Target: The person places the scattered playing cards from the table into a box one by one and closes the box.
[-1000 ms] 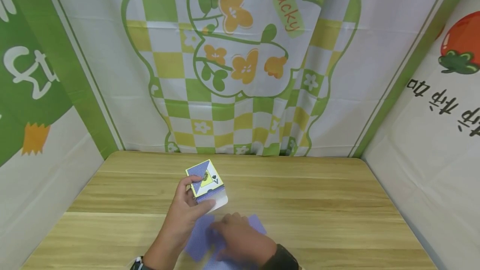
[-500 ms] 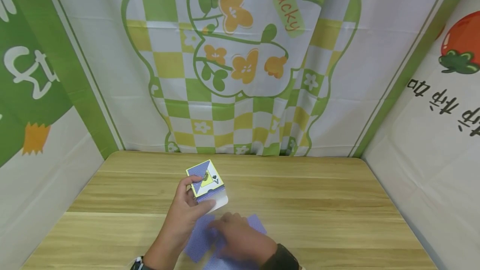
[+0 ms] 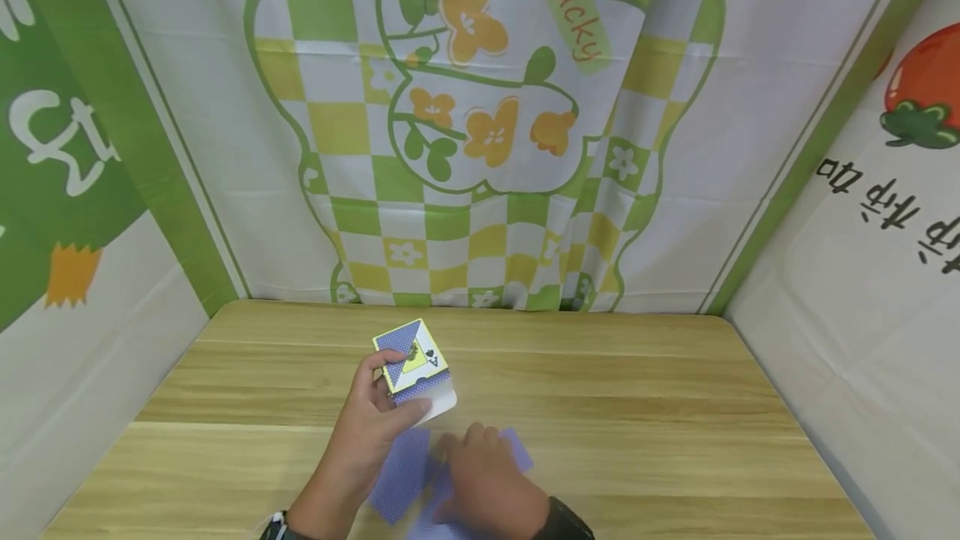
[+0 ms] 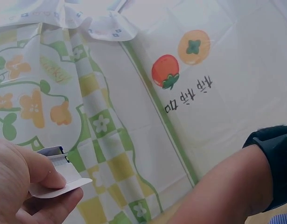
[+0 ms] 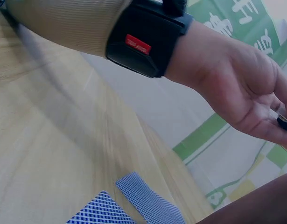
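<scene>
My left hand (image 3: 371, 419) grips a playing card box (image 3: 412, 357), thumb on its open white flap and a finger across the ace-of-spades face. In the left wrist view, the thumb and fingers pinch the flap (image 4: 61, 186). My right hand (image 3: 491, 473) is low over blue-backed playing cards, its fingers bent downward and partly blurred; whether they pinch a card is hidden. One card (image 3: 401, 477) lies left of that hand, and another card (image 3: 517, 450) shows beyond it. Patterned card backs (image 5: 148, 200) also appear at the bottom of the right wrist view.
The wooden table (image 3: 637, 407) ends at a checked cloth curtain (image 3: 480, 232) behind. Printed cloth panels stand on the left and right sides. Both wrists wear dark bands; the right band (image 3: 562, 519) is near the front edge.
My right hand has shifted slightly right, its index finger drawing back from the left card, which shows more fully. The left hand and card box have stayed almost still.
</scene>
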`<action>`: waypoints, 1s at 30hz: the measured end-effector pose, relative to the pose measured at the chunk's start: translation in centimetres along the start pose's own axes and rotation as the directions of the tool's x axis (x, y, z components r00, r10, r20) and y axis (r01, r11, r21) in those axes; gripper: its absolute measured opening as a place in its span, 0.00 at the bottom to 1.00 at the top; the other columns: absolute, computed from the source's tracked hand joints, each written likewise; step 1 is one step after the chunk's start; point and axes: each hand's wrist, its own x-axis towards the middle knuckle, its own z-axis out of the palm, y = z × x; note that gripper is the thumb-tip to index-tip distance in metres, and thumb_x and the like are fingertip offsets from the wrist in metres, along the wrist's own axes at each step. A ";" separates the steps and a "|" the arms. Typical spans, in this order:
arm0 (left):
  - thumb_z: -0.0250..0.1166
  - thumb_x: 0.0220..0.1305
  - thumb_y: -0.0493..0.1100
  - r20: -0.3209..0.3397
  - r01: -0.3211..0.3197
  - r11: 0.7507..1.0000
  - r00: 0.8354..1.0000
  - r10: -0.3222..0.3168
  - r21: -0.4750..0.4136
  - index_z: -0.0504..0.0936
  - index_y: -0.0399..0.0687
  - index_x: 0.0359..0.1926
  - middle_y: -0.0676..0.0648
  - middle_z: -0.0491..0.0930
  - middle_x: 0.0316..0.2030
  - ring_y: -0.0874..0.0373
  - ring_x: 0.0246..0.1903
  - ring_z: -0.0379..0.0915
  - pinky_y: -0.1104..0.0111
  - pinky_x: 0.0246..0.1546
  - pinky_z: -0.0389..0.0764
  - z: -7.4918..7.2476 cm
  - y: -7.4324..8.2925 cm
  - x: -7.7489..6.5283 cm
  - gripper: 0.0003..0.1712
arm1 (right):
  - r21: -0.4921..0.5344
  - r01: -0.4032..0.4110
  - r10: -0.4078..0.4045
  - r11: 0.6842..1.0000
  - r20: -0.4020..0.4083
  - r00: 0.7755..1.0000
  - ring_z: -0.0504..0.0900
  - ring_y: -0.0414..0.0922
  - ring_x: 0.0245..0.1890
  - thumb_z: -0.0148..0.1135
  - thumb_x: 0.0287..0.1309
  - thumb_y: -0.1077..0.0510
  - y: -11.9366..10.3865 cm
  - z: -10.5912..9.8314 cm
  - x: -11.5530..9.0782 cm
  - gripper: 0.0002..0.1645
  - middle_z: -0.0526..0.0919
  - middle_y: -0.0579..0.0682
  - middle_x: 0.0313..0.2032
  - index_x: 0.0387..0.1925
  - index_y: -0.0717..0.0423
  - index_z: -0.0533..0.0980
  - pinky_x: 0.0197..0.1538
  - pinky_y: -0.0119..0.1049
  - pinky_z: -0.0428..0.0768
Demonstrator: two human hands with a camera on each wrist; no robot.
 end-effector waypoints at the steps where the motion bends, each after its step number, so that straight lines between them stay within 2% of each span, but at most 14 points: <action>1: 0.64 0.57 0.23 -0.001 0.001 1.000 1.000 -0.001 0.000 0.58 0.50 0.64 0.33 0.70 0.61 0.51 0.51 0.81 0.65 0.47 0.84 0.0 0.0 0.0 0.39 | 0.010 -0.009 0.009 1.000 0.003 1.000 0.64 0.41 0.33 0.83 0.30 0.36 0.1 0.1 0.1 0.42 0.67 0.43 0.32 0.48 0.45 0.77 0.35 0.35 0.64; 7: 0.63 0.57 0.22 -0.005 0.004 1.000 1.000 -0.004 0.006 0.58 0.50 0.63 0.33 0.70 0.60 0.50 0.50 0.81 0.64 0.48 0.84 0.0 0.0 0.0 0.39 | 0.107 -0.074 0.068 0.992 0.055 0.996 0.65 0.44 0.37 0.85 0.25 0.39 0.8 0.5 0.7 0.42 0.67 0.44 0.34 0.47 0.44 0.77 0.42 0.40 0.68; 12: 0.63 0.57 0.23 0.000 0.009 1.000 1.000 -0.009 0.001 0.58 0.50 0.64 0.33 0.69 0.61 0.49 0.51 0.81 0.64 0.48 0.84 0.0 0.1 0.0 0.39 | 0.160 -0.096 0.082 0.982 0.086 0.993 0.66 0.45 0.38 0.86 0.24 0.40 1.2 0.4 1.0 0.41 0.68 0.44 0.35 0.45 0.42 0.77 0.45 0.43 0.69; 18: 0.63 0.57 0.22 0.002 0.007 1.000 1.000 -0.007 0.002 0.58 0.50 0.64 0.33 0.70 0.62 0.50 0.52 0.81 0.65 0.49 0.84 0.0 0.2 0.0 0.39 | 0.182 -0.096 0.081 0.979 0.088 0.993 0.66 0.43 0.37 0.87 0.22 0.41 1.2 -0.1 1.0 0.39 0.69 0.43 0.34 0.42 0.39 0.77 0.43 0.39 0.68; 25: 0.63 0.57 0.22 0.000 0.005 1.000 1.000 -0.005 -0.005 0.58 0.50 0.63 0.33 0.70 0.61 0.51 0.51 0.81 0.64 0.49 0.84 0.0 0.2 -0.1 0.39 | 0.227 -0.104 0.083 0.968 0.099 0.992 0.67 0.43 0.38 0.87 0.23 0.43 1.2 -0.4 1.1 0.39 0.69 0.43 0.35 0.44 0.40 0.77 0.42 0.39 0.69; 30: 0.63 0.57 0.22 0.003 -0.005 1.000 1.000 0.005 -0.009 0.58 0.49 0.63 0.33 0.70 0.60 0.51 0.51 0.81 0.65 0.48 0.84 0.0 0.1 -0.1 0.39 | 0.127 -0.118 0.113 0.985 0.049 0.992 0.71 0.49 0.40 0.85 0.25 0.37 1.4 -0.3 1.1 0.45 0.72 0.48 0.37 0.50 0.44 0.77 0.46 0.48 0.74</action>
